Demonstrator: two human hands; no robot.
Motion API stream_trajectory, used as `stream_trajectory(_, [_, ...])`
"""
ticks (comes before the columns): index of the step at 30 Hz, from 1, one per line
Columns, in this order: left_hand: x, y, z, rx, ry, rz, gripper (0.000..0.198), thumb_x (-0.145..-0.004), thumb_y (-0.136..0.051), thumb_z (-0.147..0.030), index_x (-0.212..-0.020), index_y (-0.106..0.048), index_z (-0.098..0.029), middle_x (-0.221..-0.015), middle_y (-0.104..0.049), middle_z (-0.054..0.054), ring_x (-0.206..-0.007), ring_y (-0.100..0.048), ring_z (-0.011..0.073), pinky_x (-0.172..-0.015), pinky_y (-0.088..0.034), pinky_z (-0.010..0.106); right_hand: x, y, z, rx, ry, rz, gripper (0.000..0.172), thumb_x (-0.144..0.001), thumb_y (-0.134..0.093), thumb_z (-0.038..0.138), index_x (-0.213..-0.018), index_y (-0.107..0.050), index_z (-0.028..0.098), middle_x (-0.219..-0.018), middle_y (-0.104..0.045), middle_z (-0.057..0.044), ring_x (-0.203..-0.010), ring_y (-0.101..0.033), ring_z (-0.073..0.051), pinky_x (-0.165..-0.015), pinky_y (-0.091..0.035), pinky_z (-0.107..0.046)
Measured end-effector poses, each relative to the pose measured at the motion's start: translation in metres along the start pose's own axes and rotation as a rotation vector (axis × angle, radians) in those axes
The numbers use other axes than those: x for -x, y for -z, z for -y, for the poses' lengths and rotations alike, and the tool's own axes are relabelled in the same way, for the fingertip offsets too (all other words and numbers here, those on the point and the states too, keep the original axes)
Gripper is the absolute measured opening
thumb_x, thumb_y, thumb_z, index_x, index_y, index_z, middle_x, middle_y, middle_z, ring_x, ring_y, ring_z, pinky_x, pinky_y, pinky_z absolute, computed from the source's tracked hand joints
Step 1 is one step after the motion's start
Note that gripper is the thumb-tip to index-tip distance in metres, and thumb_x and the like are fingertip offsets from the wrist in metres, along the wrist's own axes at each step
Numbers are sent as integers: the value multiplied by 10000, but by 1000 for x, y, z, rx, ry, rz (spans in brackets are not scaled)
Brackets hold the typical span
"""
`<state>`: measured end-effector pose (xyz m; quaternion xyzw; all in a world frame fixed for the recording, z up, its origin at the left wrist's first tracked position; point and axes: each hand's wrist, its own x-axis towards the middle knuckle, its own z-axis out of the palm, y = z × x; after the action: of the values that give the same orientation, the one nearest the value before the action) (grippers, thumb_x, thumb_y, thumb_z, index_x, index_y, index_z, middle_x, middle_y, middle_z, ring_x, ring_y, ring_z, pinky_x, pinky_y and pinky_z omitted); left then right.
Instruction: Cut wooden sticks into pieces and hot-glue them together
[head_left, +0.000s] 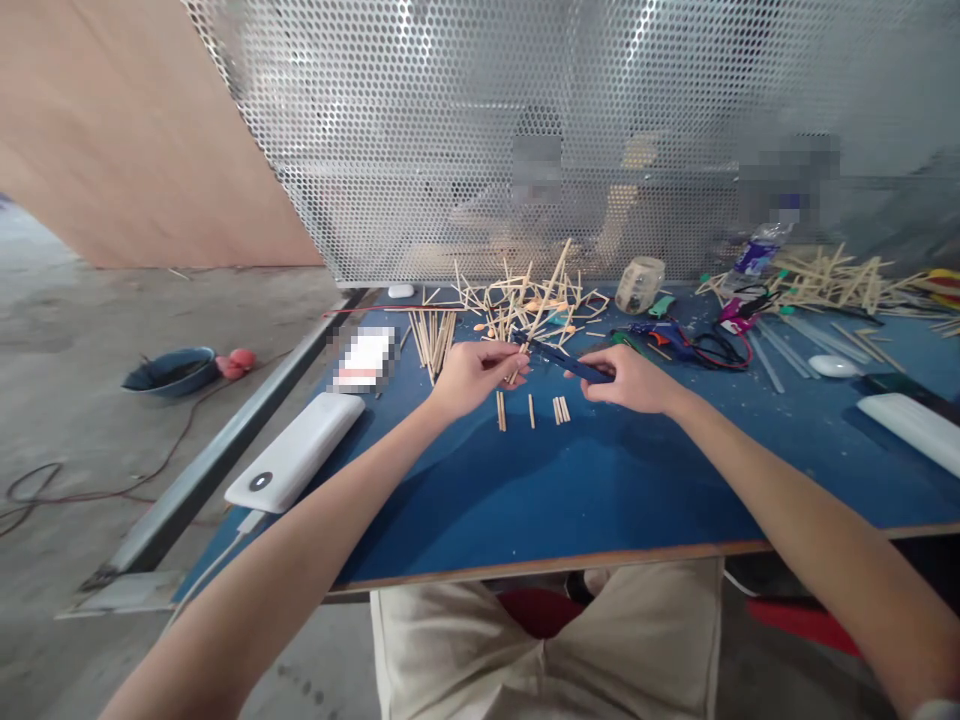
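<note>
My left hand [478, 377] is closed in a pinch on a thin wooden stick [523, 352], held over the blue tabletop. My right hand [624, 379] is wrapped round the dark blue handles of a pair of pliers [570, 362], whose jaws point left towards the stick; I cannot tell whether they touch it. Just below the hands lie short cut sticks [562, 410]: a small row on the right, a single piece [532, 411] in the middle and a pair [501, 411] on the left. A loose heap of sticks [517, 295] spreads behind my hands.
A white power bank [296, 455] with a cable lies at left. A bundle of sticks [431, 340] sits behind my left hand. Towards the right are a clear jar [640, 285], a glue gun [671, 342], a bottle [759, 255] and more sticks [840, 280]. Perforated metal [450, 130] closes the back.
</note>
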<state>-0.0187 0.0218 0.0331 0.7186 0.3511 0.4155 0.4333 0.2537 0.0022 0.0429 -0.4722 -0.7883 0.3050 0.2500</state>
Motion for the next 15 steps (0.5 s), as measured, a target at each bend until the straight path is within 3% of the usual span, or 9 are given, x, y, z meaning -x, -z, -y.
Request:
stream_trajectory(8, [-1, -1, -2, 31, 126, 64, 276, -841, -713, -410, -924, -746, -149, -880, -754, 90, -744, -738, 176, -677, -649, 295, 0, 2, -6, -49, -60, 127, 366, -756, -627, 285, -1093, -724, 178, -815, -688, -7, -695, -593, -159, -621, -440, -262])
stream_trajectory(15, [-1, -3, -5, 30, 160, 57, 271, -838, -710, -411, -899, -743, -149, -867, -753, 89, -732, -730, 162, -665, -635, 272, 0, -2, -5, -38, -73, 110, 373, -757, -624, 299, -1090, -731, 169, -809, -680, -6, -644, -552, -138, -593, -419, -254])
